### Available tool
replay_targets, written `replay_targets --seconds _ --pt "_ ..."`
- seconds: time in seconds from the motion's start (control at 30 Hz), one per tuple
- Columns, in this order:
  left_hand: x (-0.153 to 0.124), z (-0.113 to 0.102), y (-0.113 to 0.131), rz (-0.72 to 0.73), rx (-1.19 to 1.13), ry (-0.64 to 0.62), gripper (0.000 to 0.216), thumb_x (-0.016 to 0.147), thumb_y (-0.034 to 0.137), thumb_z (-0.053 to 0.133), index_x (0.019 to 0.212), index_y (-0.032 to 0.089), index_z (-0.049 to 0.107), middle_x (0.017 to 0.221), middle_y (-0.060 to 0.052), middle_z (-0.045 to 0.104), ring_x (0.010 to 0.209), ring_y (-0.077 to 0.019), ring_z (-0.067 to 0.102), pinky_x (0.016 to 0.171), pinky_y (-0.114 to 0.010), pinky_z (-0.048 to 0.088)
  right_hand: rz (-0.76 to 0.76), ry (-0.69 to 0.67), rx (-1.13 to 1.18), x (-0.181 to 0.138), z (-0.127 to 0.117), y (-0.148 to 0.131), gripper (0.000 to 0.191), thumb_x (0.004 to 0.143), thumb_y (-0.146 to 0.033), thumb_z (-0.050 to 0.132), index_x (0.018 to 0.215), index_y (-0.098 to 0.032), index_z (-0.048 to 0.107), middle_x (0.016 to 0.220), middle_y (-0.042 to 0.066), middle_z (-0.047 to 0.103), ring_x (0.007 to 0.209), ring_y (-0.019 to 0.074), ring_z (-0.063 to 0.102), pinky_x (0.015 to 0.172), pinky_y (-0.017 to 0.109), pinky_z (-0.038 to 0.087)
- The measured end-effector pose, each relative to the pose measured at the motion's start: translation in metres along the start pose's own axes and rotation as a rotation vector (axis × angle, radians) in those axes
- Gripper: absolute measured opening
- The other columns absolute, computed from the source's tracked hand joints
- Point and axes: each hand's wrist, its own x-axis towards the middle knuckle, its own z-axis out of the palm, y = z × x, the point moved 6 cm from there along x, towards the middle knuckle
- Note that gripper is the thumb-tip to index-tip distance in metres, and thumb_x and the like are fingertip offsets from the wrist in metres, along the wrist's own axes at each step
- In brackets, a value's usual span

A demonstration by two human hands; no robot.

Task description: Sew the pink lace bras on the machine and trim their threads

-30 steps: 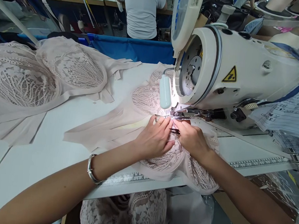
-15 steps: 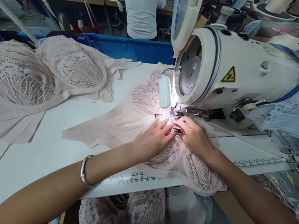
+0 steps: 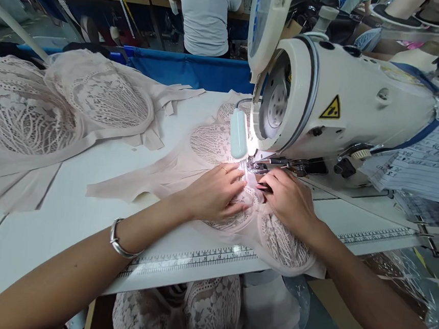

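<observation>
My left hand (image 3: 215, 192) lies spread on a pale pink lace bra (image 3: 287, 242), its fingertips just left of the needle area. Opposite it, my right hand (image 3: 289, 196) is curled at the bra's edge, with small dark thread snips (image 3: 264, 187) tucked in its fingers. Part of the snips is hidden by the hand. Between both hands a light strip of fabric (image 3: 250, 178) runs toward the presser foot (image 3: 255, 166) of the white sewing machine (image 3: 334, 128). A small lamp (image 3: 238, 134) lights this spot. More joined lace cups (image 3: 209, 142) lie behind the foot.
Several lace bra pieces (image 3: 113, 96) are heaped on the white table (image 3: 67, 238) at left. A ruler strip (image 3: 203, 259) runs along the front edge. More lace cups (image 3: 212, 307) hang below it. Handwritten paper (image 3: 407, 163) is at right. A person (image 3: 201, 17) sits beyond the blue cloth (image 3: 189, 71).
The bra has shifted slightly away toward the machine. My left hand has drawn back to the left with fingers more spread, uncovering the strip. The machine's round wheel has turned.
</observation>
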Motion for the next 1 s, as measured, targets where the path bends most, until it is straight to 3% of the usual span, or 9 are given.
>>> replay_targets --seconds 0.13,0.2,0.3,0.37,0.43,0.5,0.57,0.73,1.0 --pt "-0.001 0.007 0.020 0.100 0.104 -0.011 0.023 0.100 0.023 0.047 0.100 0.012 0.068 0.101 -0.014 0.067 0.093 -0.0253 0.061 0.083 -0.040 0.051 0.004 0.049 0.024 -0.039 -0.002 -0.002 0.025 0.101 -0.035 0.052 0.083 -0.019 0.061 0.089 0.005 0.062 0.069 0.0152 0.054 0.056 0.027 0.031" --pt "-0.002 0.010 0.026 0.151 0.104 -0.002 0.023 0.102 0.015 0.044 0.106 0.013 0.067 0.104 -0.012 0.069 0.093 -0.0230 0.062 0.083 -0.038 0.050 -0.059 0.129 0.057 -0.051 -0.001 -0.004 0.030 0.101 -0.029 0.051 0.074 -0.019 0.058 0.081 0.003 0.061 0.065 0.0133 0.054 0.057 0.027 0.032" --pt "-0.003 0.010 0.027 0.167 0.087 0.012 0.024 0.103 0.018 0.044 0.108 0.015 0.067 0.109 -0.012 0.070 0.101 -0.0246 0.063 0.088 -0.040 0.051 -0.208 0.206 0.022 -0.054 0.002 -0.004 0.034 0.100 -0.023 0.052 0.066 -0.019 0.055 0.064 0.001 0.059 0.059 0.0132 0.052 0.058 0.028 0.033" --pt "-0.003 0.010 0.024 0.166 0.051 0.017 0.026 0.104 0.019 0.042 0.107 0.015 0.068 0.110 -0.011 0.071 0.103 -0.0242 0.064 0.090 -0.040 0.051 -0.214 0.170 -0.024 -0.046 0.005 0.003 0.025 0.095 -0.021 0.055 0.071 -0.018 0.060 0.060 0.001 0.062 0.054 0.0141 0.050 0.056 0.029 0.030" --pt "-0.002 0.009 0.021 0.166 0.007 0.037 0.029 0.105 0.017 0.039 0.109 0.015 0.068 0.110 -0.011 0.072 0.102 -0.0225 0.065 0.092 -0.039 0.052 -0.159 0.056 -0.029 -0.033 0.008 0.013 0.016 0.087 -0.013 0.055 0.093 -0.016 0.069 0.061 0.001 0.067 0.053 0.0152 0.052 0.054 0.029 0.028" --pt "-0.002 0.009 0.018 0.156 -0.032 0.068 0.032 0.107 0.020 0.037 0.113 0.013 0.067 0.109 -0.012 0.073 0.098 -0.0217 0.067 0.093 -0.039 0.053 -0.120 -0.099 -0.026 -0.022 0.010 0.018 0.053 0.077 -0.004 0.054 0.126 -0.020 0.066 0.065 -0.001 0.072 0.053 0.0158 0.053 0.053 0.028 0.024" --pt "-0.002 0.009 0.016 0.143 -0.062 0.085 0.034 0.108 0.025 0.037 0.112 0.012 0.068 0.107 -0.012 0.074 0.095 -0.0221 0.067 0.092 -0.040 0.053 -0.107 -0.233 -0.047 -0.013 0.012 0.018 0.078 0.071 0.000 0.053 0.145 -0.027 0.056 0.068 -0.002 0.074 0.053 0.0162 0.052 0.053 0.028 0.022" --pt "-0.001 0.008 0.015 0.118 -0.059 0.062 0.038 0.108 0.033 0.037 0.105 0.014 0.070 0.106 -0.011 0.074 0.102 -0.0245 0.064 0.095 -0.043 0.048 -0.073 -0.316 -0.108 0.000 0.013 0.014 0.076 0.077 -0.004 0.054 0.149 -0.029 0.052 0.074 0.002 0.077 0.058 0.0175 0.055 0.055 0.029 0.022" --pt "-0.003 0.005 0.011 0.064 0.045 0.017 0.043 0.110 0.037 0.029 0.107 0.015 0.067 0.107 -0.010 0.073 0.110 -0.0261 0.060 0.105 -0.048 0.031 -0.168 -0.213 -0.033 0.008 0.012 0.013 0.062 0.075 -0.004 0.051 0.130 -0.024 0.069 0.083 0.002 0.080 0.065 0.0177 0.063 0.056 0.029 0.028"
